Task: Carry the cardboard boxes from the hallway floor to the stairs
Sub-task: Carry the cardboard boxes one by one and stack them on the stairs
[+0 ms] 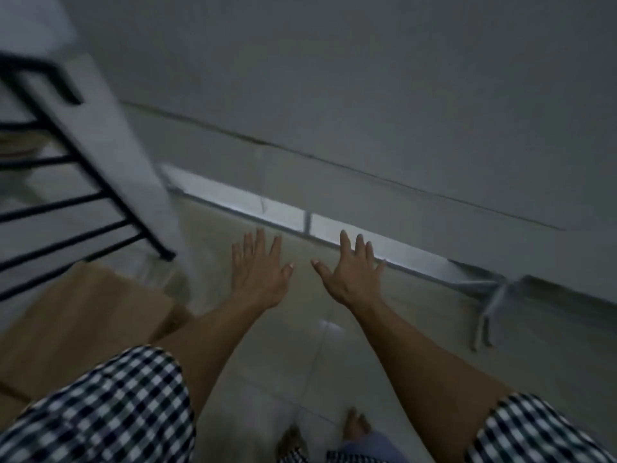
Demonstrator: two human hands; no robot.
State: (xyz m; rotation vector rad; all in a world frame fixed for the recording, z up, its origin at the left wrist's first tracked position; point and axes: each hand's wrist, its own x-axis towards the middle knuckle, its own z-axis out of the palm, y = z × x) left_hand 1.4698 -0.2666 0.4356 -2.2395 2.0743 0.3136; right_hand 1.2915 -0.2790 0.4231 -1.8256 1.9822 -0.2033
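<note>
Cardboard box (83, 315) sits under the black railing (66, 195); the box's right corner edge is blurred. Right of the box: left hand (258, 272), then right hand (354, 275). Grip of both spread wide, fingers straight, nothing held. Open floor (334, 345) runs from the box rightward to the skirting (350, 233).

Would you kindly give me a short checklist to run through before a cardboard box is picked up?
1. Left hand free, fingers spread, holding nothing: ok.
2. Right hand free, fingers spread: ok.
3. Cardboard box in view, lower left beside the black railing: ok.
4. Hands on the box: not ok; both hover over the bare floor, apart from it.
5. Box already on the stairs: cannot tell; the frame is blurred.
</note>
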